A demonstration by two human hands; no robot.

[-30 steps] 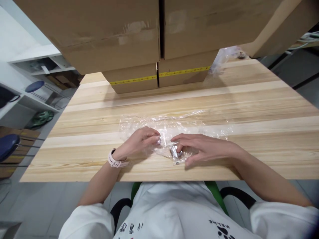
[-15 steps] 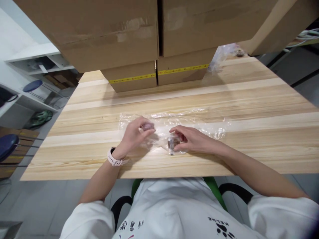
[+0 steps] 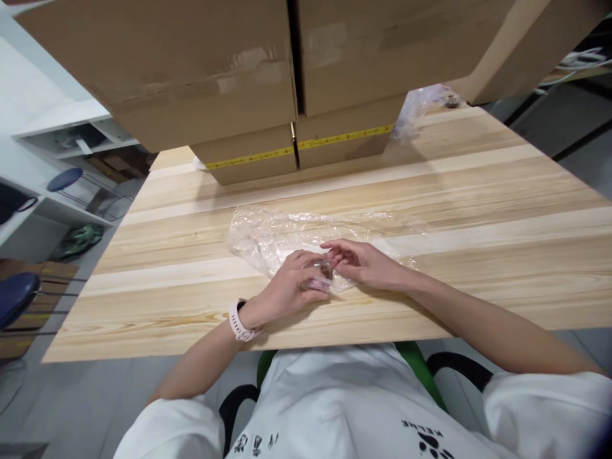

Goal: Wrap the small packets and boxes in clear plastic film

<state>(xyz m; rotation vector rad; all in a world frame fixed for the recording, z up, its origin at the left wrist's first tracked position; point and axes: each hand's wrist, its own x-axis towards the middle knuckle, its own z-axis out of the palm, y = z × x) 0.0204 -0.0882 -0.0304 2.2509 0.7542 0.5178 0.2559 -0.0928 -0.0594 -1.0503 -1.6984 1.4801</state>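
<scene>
My left hand [image 3: 287,290], with a pale pink watch band [image 3: 238,323] at its wrist, is closed around small clear-wrapped packets [image 3: 321,279]. Pinkish and brown contents show through their wrapping, but the fingers partly cover them and their kind is unclear. From the right, my right hand [image 3: 366,264] meets the packets' edge, its thumb and fingertips pinched together there. Under and behind both hands lies a crinkled clear plastic bag [image 3: 268,236], spread flat on the table.
Stacked cardboard boxes [image 3: 201,76] stand across the back of the wooden table [image 3: 157,287], the lower ones banded with yellow tape [image 3: 344,137]. More clear plastic [image 3: 414,111] lies at the back right. Blue stools [image 3: 19,298] and shelves [image 3: 67,131] are at left.
My left hand has moved right and nearer to me, bringing its pinkish packet against the brown one. My right hand has stayed about in place. The plastic bag has shifted and bunched at its left.
</scene>
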